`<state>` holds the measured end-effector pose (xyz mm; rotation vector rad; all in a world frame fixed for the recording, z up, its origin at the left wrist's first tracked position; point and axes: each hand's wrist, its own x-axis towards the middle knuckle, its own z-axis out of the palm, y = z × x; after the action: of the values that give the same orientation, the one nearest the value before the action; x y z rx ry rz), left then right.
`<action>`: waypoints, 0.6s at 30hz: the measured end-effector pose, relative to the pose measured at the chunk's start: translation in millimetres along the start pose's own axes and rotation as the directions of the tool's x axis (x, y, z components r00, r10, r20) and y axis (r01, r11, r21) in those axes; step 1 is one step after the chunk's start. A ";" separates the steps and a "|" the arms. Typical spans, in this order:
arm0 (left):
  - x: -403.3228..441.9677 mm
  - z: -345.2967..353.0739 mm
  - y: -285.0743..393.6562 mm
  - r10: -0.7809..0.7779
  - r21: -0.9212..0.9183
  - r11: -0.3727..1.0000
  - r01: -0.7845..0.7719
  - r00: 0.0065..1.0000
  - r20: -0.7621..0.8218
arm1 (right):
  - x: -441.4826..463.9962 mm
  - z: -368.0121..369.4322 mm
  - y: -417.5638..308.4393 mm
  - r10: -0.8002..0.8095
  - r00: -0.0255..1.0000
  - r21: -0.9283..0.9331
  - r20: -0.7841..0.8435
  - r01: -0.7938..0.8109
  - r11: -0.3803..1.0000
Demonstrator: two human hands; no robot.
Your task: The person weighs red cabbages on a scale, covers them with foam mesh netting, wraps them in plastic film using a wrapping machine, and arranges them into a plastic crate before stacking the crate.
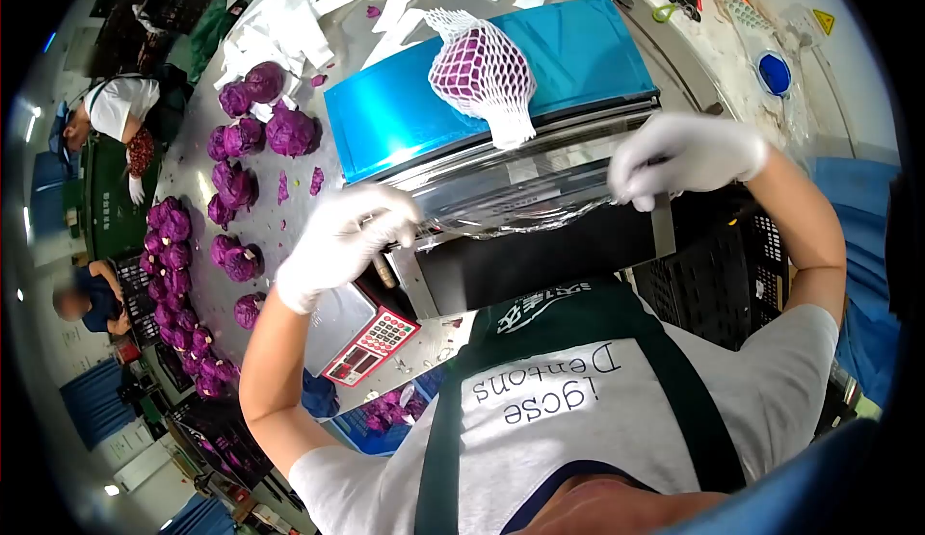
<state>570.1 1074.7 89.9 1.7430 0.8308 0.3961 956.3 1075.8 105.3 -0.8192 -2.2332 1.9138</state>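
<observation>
Clear plastic film (525,219) stretches along the front of a film-wrapping machine, its loose edge running between my two hands. My white-gloved left hand (342,241) has its fingers closed on the film's left end, beside the machine's frame. At the right end, my white-gloved right hand (684,159) has curled fingers pinched at the film edge, slightly blurred. Above the film, a red cabbage (472,68) in a white foam net lies on the blue top plate (385,121), touched by neither hand.
Several red cabbages (291,132) and white foam nets (279,34) lie on the metal table to the left. A red-and-white scale (371,342) sits below my left hand. Black crates (713,275) stand at right; scissors (689,0) lie at back right. Two people are at far left.
</observation>
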 end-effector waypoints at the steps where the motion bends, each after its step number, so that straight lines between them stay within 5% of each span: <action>1: -1.4 -6.3 10.9 0.012 -0.296 0.954 -0.047 0.993 -0.121 | -3.8 -8.7 -7.6 -0.082 0.979 0.365 -0.187 0.147 0.919; 2: 10.8 -16.1 23.8 0.074 -0.034 0.995 -0.092 0.936 -0.345 | 1.1 -30.5 0.7 -0.350 0.871 0.194 -0.345 0.431 0.881; 3: 31.1 -28.8 26.7 0.187 0.236 0.969 -0.069 0.830 -0.525 | 1.8 -54.9 2.1 -0.309 0.769 -0.041 -0.560 0.347 0.937; 4: 54.7 -37.1 17.1 0.271 0.487 0.873 -0.035 0.865 -0.423 | 26.8 -63.8 14.6 -0.443 0.652 -0.350 -0.615 0.278 0.895; 5: 82.0 -45.3 5.4 0.328 0.708 0.706 -0.022 0.896 -0.299 | 46.0 -79.9 34.9 -0.541 0.689 -0.709 -0.483 0.054 0.703; 7: 116.7 -48.3 -70.6 0.457 0.926 0.312 -0.215 0.888 0.052 | 87.5 -83.4 93.4 -0.462 0.780 -0.840 -0.422 -0.145 0.522; 9: 138.2 -23.7 -120.7 0.286 0.755 0.627 -0.192 0.958 0.006 | 118.9 -68.6 127.5 -0.371 0.837 -0.781 -0.403 -0.103 0.616; 11: 138.3 -11.9 -88.7 0.116 0.405 0.914 -0.034 0.977 -0.181 | 137.7 -52.0 141.6 -0.484 0.733 -0.752 -0.477 -0.055 0.657; 12: 136.2 -6.2 -88.4 0.211 0.424 0.899 -0.111 0.957 -0.198 | 137.8 -47.3 137.1 -0.458 0.758 -0.670 -0.464 0.038 0.742; 14: 114.4 0.6 -85.5 0.052 0.129 0.991 -0.020 0.967 -0.249 | 131.7 -41.9 126.5 -0.412 0.811 -0.455 -0.415 0.207 0.866; 18: 63.5 28.3 -55.5 -0.048 -0.079 0.996 0.041 0.994 -0.098 | 74.9 5.8 57.5 -0.051 0.994 -0.013 -0.101 0.050 0.999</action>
<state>613.8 1107.6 19.7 1.6417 0.9126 0.4823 909.5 1108.3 29.8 -0.8332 -2.1851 1.7986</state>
